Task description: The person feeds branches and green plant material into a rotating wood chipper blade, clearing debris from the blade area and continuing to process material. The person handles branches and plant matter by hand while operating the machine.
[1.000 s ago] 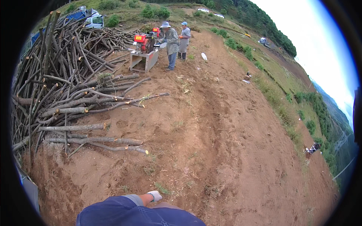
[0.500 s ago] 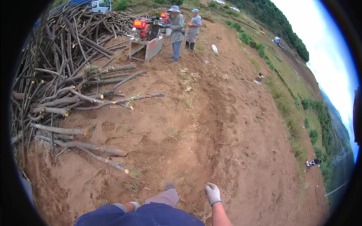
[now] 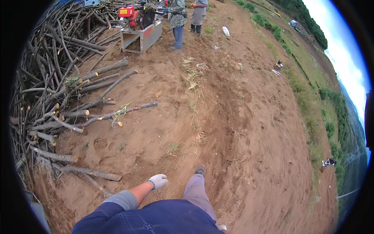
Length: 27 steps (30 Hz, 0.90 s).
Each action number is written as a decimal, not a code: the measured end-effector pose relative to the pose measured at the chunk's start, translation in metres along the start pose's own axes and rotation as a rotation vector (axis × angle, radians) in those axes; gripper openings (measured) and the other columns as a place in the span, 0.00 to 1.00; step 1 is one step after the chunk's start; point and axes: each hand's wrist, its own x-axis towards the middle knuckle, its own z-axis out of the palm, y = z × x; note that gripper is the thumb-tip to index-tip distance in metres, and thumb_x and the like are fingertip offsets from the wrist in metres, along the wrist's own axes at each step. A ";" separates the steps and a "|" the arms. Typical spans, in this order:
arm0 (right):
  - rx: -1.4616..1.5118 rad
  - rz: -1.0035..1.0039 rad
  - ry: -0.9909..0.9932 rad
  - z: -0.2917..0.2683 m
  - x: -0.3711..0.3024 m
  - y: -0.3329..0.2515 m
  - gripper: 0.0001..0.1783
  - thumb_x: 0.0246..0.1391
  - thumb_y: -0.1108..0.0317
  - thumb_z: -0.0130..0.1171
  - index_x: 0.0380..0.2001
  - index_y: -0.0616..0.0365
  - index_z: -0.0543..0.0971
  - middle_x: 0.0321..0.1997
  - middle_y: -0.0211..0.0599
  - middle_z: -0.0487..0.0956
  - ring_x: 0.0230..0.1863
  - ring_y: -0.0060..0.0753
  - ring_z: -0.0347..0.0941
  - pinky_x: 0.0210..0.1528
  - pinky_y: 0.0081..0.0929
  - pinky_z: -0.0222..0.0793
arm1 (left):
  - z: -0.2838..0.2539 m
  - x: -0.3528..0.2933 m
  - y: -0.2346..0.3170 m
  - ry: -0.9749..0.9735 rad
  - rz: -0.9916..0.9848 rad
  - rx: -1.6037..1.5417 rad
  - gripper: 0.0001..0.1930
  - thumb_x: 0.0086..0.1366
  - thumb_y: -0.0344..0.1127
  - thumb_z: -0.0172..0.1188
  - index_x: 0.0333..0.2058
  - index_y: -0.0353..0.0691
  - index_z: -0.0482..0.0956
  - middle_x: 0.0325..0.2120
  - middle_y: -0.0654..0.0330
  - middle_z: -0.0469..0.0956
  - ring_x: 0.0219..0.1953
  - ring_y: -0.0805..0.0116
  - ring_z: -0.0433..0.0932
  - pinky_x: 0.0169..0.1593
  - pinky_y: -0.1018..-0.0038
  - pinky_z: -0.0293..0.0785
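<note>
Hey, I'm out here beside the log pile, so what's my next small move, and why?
Probably a short step forward: one shoe is out ahead of you on the brown soil, while the cut branches lie off to your left, and your gloved left hand seems to hold nothing. Your right hand barely shows, so I can't judge it.

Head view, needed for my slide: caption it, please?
Gloved left hand above brown soil, cut branches piled to the left.

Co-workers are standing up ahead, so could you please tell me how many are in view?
2: a person in camouflage beside the red engine, and a person in grey farther right. Others may be hidden behind the engine.
</note>
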 end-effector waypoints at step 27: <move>-0.804 -0.699 -0.172 0.081 0.115 -1.170 0.39 0.46 0.51 0.70 0.59 0.64 0.77 0.59 0.52 0.80 0.63 0.47 0.75 0.66 0.36 0.68 | -0.364 0.567 0.150 -0.069 -0.236 -0.033 0.16 0.66 0.46 0.57 0.43 0.42 0.86 0.40 0.52 0.87 0.45 0.53 0.85 0.52 0.63 0.77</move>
